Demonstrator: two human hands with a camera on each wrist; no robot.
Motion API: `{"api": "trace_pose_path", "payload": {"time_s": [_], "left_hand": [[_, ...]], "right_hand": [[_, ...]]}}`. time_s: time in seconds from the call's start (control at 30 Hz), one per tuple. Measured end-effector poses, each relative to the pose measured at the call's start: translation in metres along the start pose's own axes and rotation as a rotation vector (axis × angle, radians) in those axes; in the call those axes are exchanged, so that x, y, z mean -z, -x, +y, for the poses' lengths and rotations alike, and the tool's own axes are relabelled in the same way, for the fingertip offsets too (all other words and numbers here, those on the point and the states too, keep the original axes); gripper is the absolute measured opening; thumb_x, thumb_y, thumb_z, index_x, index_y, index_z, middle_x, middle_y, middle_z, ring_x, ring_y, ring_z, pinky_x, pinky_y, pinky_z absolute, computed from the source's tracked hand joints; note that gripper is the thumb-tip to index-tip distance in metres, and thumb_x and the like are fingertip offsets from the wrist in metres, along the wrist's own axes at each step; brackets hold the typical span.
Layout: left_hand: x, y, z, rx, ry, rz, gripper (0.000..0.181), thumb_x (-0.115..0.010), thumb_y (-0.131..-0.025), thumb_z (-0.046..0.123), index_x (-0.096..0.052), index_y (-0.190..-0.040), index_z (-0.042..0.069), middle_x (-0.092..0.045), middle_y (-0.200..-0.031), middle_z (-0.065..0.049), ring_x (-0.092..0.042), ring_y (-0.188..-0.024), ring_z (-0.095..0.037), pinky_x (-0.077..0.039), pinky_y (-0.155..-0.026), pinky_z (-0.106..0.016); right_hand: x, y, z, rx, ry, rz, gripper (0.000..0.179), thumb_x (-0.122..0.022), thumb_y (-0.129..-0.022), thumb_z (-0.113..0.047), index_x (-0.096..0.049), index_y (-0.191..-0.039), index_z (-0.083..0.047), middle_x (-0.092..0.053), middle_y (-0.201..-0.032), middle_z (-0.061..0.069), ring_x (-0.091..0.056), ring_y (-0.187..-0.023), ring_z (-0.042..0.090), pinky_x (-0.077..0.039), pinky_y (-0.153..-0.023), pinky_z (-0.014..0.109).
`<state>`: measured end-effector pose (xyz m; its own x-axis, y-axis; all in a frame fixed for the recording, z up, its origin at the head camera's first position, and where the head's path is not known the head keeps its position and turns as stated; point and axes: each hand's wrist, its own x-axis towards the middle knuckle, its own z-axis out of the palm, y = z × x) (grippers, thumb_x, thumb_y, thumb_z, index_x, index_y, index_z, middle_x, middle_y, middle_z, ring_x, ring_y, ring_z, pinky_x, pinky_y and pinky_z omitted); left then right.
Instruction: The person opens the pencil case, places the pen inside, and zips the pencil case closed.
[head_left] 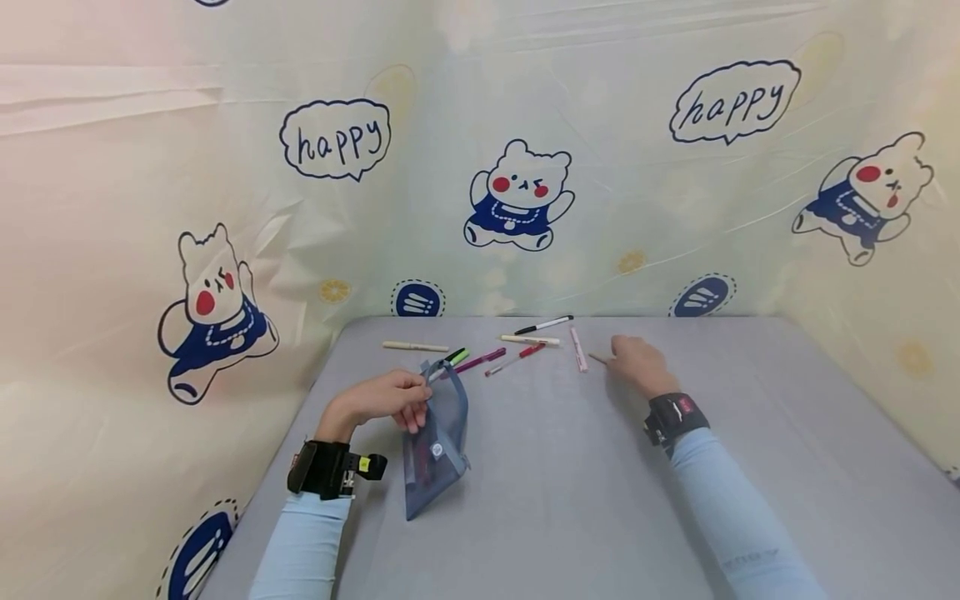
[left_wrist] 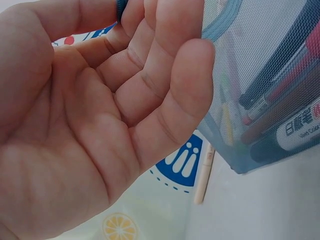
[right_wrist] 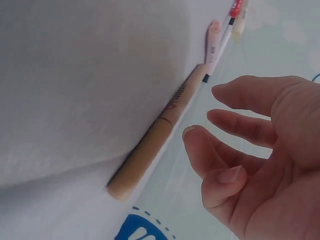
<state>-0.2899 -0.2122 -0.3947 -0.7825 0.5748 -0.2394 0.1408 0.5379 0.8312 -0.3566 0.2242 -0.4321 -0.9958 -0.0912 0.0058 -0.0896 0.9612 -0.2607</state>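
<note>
A: What is the main thing here, and where?

B: A blue see-through mesh pouch (head_left: 444,477), just left of the frame's lower centre. It hangs tilted, its upper edge gaping, with a small round white mark (head_left: 437,450) on its side. Close up, several pens (left_wrist: 306,119) show through the mesh, one with a white printed label.

A: And the hands?

B: The left hand (head_left: 384,398), left of centre, pinches the pouch's upper edge between thumb and finger; the other fingers curve loosely. The right hand (head_left: 637,365), right of centre, has its fingers bent but parted, with a gap between thumb and fingertips. In the right wrist view it is near a tan pen (right_wrist: 159,131), apart from it and gripping nothing.

A: What lies around them?

B: More pens across the middle of the frame: a cream one (head_left: 416,346) at left, a purple one (head_left: 480,361), a red-capped one (head_left: 514,360) and a pale pink one (head_left: 578,350). They lie on a grey table (head_left: 555,500). Behind hangs a pale sheet (head_left: 600,192) printed with cartoon bears and "happy".
</note>
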Motion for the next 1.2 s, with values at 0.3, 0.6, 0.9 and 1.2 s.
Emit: {"api": "trace_pose_path", "payload": {"time_s": [0.3,0.6,0.9,1.2], "left_hand": [[0.000,-0.001,-0.001,-0.005,-0.001,-0.004,0.033,-0.043,-0.104,0.020,-0.061,-0.087,-0.001,-0.069,-0.076,-0.008,-0.067,-0.063,-0.017,-0.058,-0.071,-0.053],[0.000,-0.002,-0.003,-0.009,-0.003,-0.006,0.032,-0.043,-0.104,0.020,-0.061,-0.087,-0.001,-0.069,-0.075,-0.006,-0.067,-0.062,-0.017,-0.058,-0.070,-0.053],[0.000,0.000,-0.001,-0.004,0.000,0.003,0.032,-0.043,-0.104,0.020,-0.060,-0.086,-0.001,-0.069,-0.075,-0.006,-0.067,-0.063,-0.018,-0.058,-0.070,-0.052],[0.000,-0.001,-0.003,-0.006,-0.003,0.002,0.032,-0.044,-0.104,0.021,-0.060,-0.087,-0.001,-0.069,-0.076,-0.009,-0.067,-0.063,-0.018,-0.059,-0.068,-0.047]], "right_hand": [[-0.005,-0.007,0.009,-0.029,0.051,-0.051,0.014,-0.056,-0.093,-0.014,-0.061,-0.093,-0.001,-0.060,-0.079,0.010,-0.055,-0.071,0.025,-0.045,-0.059,0.034],[-0.012,-0.009,0.013,-0.045,0.080,-0.057,0.016,-0.056,-0.094,-0.016,-0.062,-0.093,-0.002,-0.061,-0.078,0.011,-0.057,-0.070,0.025,-0.045,-0.058,0.034],[-0.011,-0.008,0.009,-0.039,0.097,-0.055,0.018,-0.053,-0.097,-0.015,-0.063,-0.093,-0.001,-0.061,-0.075,0.010,-0.057,-0.068,0.024,-0.045,-0.057,0.033],[-0.006,-0.008,0.009,-0.065,0.117,-0.037,0.017,-0.056,-0.093,-0.016,-0.062,-0.093,0.000,-0.060,-0.075,0.011,-0.057,-0.067,0.025,-0.045,-0.056,0.035]]}}
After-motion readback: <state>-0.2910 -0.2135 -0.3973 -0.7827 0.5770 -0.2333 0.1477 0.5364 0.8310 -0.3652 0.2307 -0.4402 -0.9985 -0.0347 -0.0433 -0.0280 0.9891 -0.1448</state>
